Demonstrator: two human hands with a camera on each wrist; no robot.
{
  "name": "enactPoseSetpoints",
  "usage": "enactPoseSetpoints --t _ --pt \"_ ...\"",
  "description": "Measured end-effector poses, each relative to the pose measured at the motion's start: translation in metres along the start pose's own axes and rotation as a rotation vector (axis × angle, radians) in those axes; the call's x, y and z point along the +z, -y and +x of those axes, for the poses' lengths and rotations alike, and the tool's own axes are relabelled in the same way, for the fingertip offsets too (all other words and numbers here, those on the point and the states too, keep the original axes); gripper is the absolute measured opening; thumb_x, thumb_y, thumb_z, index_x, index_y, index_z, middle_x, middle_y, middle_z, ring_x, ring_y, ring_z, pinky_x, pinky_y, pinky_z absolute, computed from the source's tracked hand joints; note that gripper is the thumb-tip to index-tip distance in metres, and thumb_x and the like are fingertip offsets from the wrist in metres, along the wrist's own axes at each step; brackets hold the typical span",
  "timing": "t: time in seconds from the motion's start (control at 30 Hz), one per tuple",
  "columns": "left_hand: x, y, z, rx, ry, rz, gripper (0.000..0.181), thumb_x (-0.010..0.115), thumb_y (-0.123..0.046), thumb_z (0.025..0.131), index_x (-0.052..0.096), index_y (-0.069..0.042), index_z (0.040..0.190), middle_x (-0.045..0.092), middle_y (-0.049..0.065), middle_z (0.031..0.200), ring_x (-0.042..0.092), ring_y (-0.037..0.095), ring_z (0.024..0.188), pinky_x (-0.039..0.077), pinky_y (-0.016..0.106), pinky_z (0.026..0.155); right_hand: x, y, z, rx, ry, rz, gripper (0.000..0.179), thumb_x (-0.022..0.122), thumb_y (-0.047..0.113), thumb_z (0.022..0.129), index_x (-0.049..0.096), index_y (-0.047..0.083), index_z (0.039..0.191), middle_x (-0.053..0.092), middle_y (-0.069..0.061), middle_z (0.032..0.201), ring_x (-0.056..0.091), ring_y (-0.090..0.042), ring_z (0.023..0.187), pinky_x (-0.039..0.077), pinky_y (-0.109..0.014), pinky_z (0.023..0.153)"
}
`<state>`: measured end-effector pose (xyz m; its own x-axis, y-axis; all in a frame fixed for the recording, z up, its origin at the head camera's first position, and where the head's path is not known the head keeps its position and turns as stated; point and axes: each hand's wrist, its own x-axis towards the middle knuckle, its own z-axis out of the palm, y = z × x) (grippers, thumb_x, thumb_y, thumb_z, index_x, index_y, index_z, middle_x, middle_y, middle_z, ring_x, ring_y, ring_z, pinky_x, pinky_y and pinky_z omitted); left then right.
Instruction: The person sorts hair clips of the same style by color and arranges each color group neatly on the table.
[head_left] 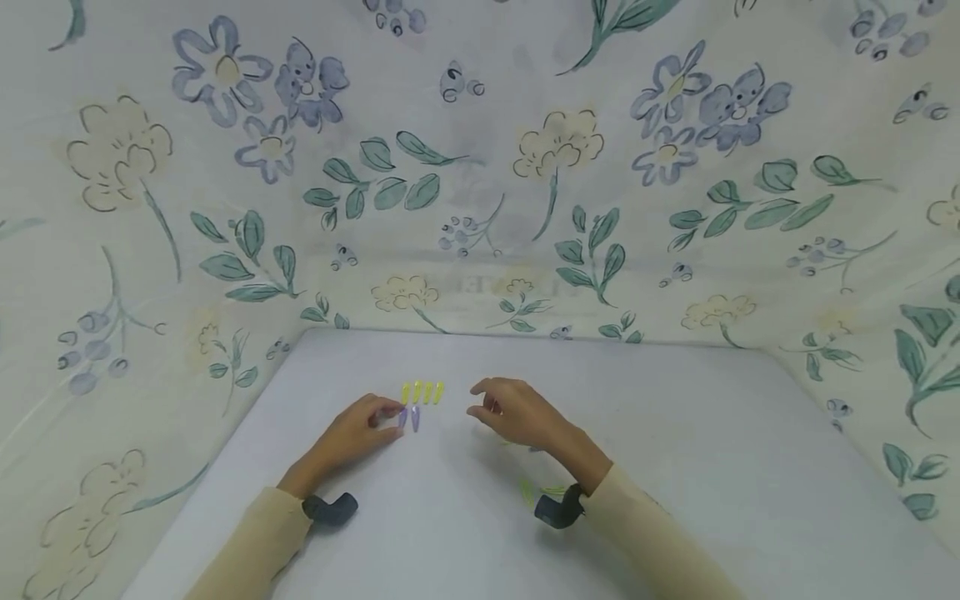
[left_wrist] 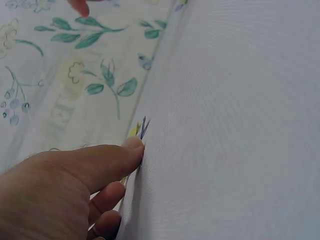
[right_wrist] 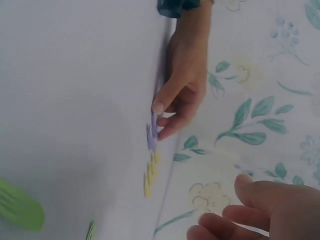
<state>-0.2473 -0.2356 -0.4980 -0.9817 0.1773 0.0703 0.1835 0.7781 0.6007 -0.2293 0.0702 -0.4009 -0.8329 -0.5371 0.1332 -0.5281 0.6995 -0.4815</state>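
Observation:
Two slim purple hair clips stand side by side on the table; one is the right-hand purple clip (head_left: 416, 418). The thumb and forefinger of my left hand (head_left: 348, 437) pinch the left-hand purple clip (right_wrist: 154, 125) at its ends. Just beyond them, several yellow hair clips (head_left: 428, 392) lie in a row. My right hand (head_left: 517, 412) hovers to the right of the row, fingers loosely bent, with nothing in them. In the left wrist view, the left thumb (left_wrist: 125, 157) hides most of the clips.
Under and beside the right wrist lie green hair clips (head_left: 527, 492), partly hidden by the arm. A green clip (right_wrist: 20, 205) looms large in the right wrist view. The white table (head_left: 675, 417) meets a floral cloth (head_left: 480, 200) at its back and sides.

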Motion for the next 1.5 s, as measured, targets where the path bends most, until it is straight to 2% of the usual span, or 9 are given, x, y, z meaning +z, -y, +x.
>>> enactPoseSetpoints --t 0.23,0.53,0.77,0.87,0.93,1.1,1.2,1.4,1.5 --pt "-0.002 0.003 -0.007 0.012 -0.004 0.006 0.043 0.076 -0.034 0.087 0.065 -0.021 0.128 0.064 -0.002 0.113 0.052 0.015 0.092 0.043 0.031 0.077 -0.012 -0.021 -0.041 0.021 -0.041 0.060 0.014 0.067 0.024 0.096 0.069 0.012 0.104 0.064 0.006 0.086 0.057 -0.009 0.080 0.050 -0.022 0.066" --pt "-0.004 0.001 -0.007 0.036 -0.017 0.002 0.041 0.076 -0.030 0.088 0.066 -0.020 0.127 0.064 -0.002 0.111 0.052 0.015 0.091 0.043 0.032 0.078 -0.020 -0.059 -0.072 0.103 -0.098 0.063 0.008 0.069 0.020 0.094 0.069 0.014 0.100 0.067 0.006 0.086 0.057 -0.008 0.079 0.050 -0.021 0.069" --pt "-0.002 0.001 -0.005 0.030 -0.006 0.017 0.042 0.075 -0.031 0.088 0.065 -0.021 0.128 0.064 -0.003 0.113 0.052 0.015 0.092 0.043 0.032 0.078 -0.020 -0.077 -0.076 0.147 -0.055 0.023 0.011 0.069 0.009 0.093 0.072 0.009 0.103 0.067 0.002 0.092 0.060 -0.011 0.085 0.053 -0.027 0.074" --pt "-0.001 0.000 -0.003 0.025 -0.007 0.019 0.043 0.076 -0.032 0.088 0.065 -0.021 0.128 0.064 -0.003 0.114 0.052 0.015 0.092 0.043 0.031 0.078 -0.010 -0.081 -0.077 0.122 -0.020 -0.026 0.021 0.069 0.006 0.091 0.072 0.009 0.112 0.063 0.000 0.098 0.060 -0.012 0.089 0.054 -0.027 0.076" --pt "0.000 0.000 -0.002 0.036 -0.010 0.024 0.043 0.076 -0.033 0.088 0.065 -0.020 0.128 0.064 -0.002 0.114 0.052 0.015 0.092 0.043 0.031 0.077 -0.004 -0.083 -0.077 0.072 0.010 -0.058 0.027 0.070 0.006 0.091 0.072 0.011 0.118 0.061 -0.003 0.104 0.059 -0.013 0.091 0.054 -0.026 0.077" --pt "0.002 -0.001 -0.001 0.034 -0.001 0.028 0.044 0.075 -0.034 0.088 0.064 -0.021 0.129 0.063 -0.002 0.113 0.052 0.015 0.092 0.043 0.031 0.077 0.003 -0.085 -0.079 0.038 0.072 -0.046 0.024 0.069 0.010 0.093 0.074 0.013 0.115 0.058 -0.004 0.107 0.055 -0.012 0.090 0.052 -0.027 0.078" --pt "0.002 -0.002 -0.001 0.025 0.002 0.031 0.043 0.075 -0.034 0.088 0.065 -0.022 0.128 0.063 -0.003 0.113 0.052 0.015 0.092 0.043 0.031 0.077 0.003 -0.085 -0.078 0.059 0.076 -0.044 0.019 0.068 0.010 0.093 0.076 0.012 0.110 0.059 0.000 0.104 0.054 -0.010 0.090 0.051 -0.028 0.080" --pt "0.000 -0.001 0.000 0.029 -0.012 0.033 0.043 0.076 -0.032 0.088 0.065 -0.021 0.127 0.063 -0.003 0.111 0.051 0.015 0.089 0.042 0.030 0.074 0.002 -0.086 -0.078 -0.018 0.044 -0.114 0.020 0.068 0.000 0.091 0.077 0.010 0.105 0.064 0.001 0.101 0.062 -0.013 0.094 0.055 -0.029 0.084" --pt "0.000 -0.001 0.001 0.044 -0.022 0.021 0.042 0.076 -0.031 0.087 0.066 -0.020 0.127 0.063 -0.002 0.111 0.050 0.015 0.088 0.042 0.030 0.074 0.002 -0.087 -0.077 -0.016 0.014 -0.144 0.021 0.068 -0.004 0.089 0.077 0.011 0.102 0.064 0.002 0.100 0.064 -0.013 0.095 0.055 -0.030 0.086"
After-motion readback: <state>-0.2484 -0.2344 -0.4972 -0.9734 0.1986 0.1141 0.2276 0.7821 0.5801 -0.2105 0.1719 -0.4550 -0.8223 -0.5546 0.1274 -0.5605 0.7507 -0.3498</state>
